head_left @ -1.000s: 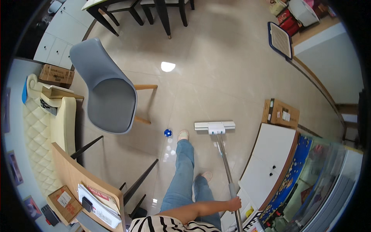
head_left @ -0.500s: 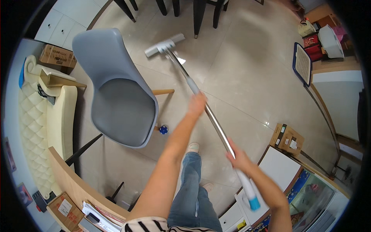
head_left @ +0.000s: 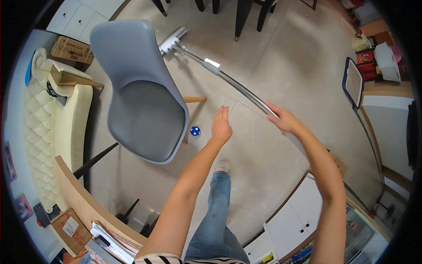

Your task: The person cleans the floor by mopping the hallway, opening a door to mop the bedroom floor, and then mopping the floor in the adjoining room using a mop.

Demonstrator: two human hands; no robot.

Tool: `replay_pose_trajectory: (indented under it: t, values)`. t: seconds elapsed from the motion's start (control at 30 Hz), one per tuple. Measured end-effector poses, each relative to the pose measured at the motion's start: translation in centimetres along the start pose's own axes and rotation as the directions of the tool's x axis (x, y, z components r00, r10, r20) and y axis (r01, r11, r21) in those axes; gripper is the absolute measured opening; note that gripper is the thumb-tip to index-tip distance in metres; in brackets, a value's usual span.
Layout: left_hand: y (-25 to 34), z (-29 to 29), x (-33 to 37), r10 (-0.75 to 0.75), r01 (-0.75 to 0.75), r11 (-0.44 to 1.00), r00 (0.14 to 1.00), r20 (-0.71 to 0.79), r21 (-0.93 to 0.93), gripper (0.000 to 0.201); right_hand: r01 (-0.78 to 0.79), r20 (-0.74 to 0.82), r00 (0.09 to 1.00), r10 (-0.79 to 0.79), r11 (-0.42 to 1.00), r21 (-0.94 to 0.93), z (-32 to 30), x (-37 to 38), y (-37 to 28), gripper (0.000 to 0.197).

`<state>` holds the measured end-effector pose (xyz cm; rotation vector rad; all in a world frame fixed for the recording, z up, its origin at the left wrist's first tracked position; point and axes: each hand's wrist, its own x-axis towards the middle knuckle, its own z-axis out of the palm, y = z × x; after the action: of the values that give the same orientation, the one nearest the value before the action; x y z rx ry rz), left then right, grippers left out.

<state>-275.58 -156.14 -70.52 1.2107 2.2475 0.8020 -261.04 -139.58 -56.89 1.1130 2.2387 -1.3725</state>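
Gripping a long-handled floor mop [head_left: 241, 89] by its silver metal pole [head_left: 258, 101], the right hand [head_left: 285, 121] was closed around the shaft, while the left hand [head_left: 222, 126] was open, its fingers straight and apart from the pole. The mop slanted from the right hand toward ten o'clock, where its white bar-shaped head [head_left: 171, 43] stood near a moulded grey chair with a padded seat and wooden legs [head_left: 147, 121]; whether that head touched the tiles could not be told. At the left hand's nine o'clock, a small blue ball with white spots [head_left: 195, 131] rested on the glossy beige tiled floor [head_left: 263, 158], just beside the chair. A leg in blue jeans [head_left: 219, 198] showed at six o'clock. Farther out, a cream tufted sofa [head_left: 70, 127] stood at nine o'clock, a brown cardboard box [head_left: 72, 48] at ten and dark furniture legs [head_left: 242, 20] near twelve. From the right hand, a navy-rimmed tray [head_left: 353, 83] was at two o'clock and a white cabinet with round black knobs [head_left: 288, 219] at six.
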Motion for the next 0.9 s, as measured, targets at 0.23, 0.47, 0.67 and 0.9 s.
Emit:
replay_pose_trajectory:
  t: [0.23, 0.47, 0.67, 0.9]
  values:
    - [6.2, 4.4, -2.4, 0.037, -0.057, 0.992, 0.982, 0.183, 0.109, 0.054, -0.424, 0.041, 0.898, 0.439, 0.886, -0.187, 1.5, -21.6, 5.7, 0.047]
    - [11.8, 10.0, -14.7, 0.159, -0.228, 0.968, 0.887, 0.433, 0.110, 0.018, -0.623, 0.099, 0.780, 0.617, 0.780, 0.050, 12.6, -39.5, 6.6, 0.050]
    - [12.8, 12.7, -25.7, 0.234, -0.308, 0.940, 0.895, 0.381, 0.145, 0.014, -0.545, 0.108, 0.838, 0.534, 0.815, 0.198, 18.8, -49.1, 7.9, 0.055]
    - [20.2, 19.0, -51.2, 0.294, -0.407, 0.907, 0.794, 0.532, 0.106, 0.013, -0.387, 0.058, 0.921, 0.385, 0.922, 0.032, 24.2, -73.9, 16.4, 0.056]
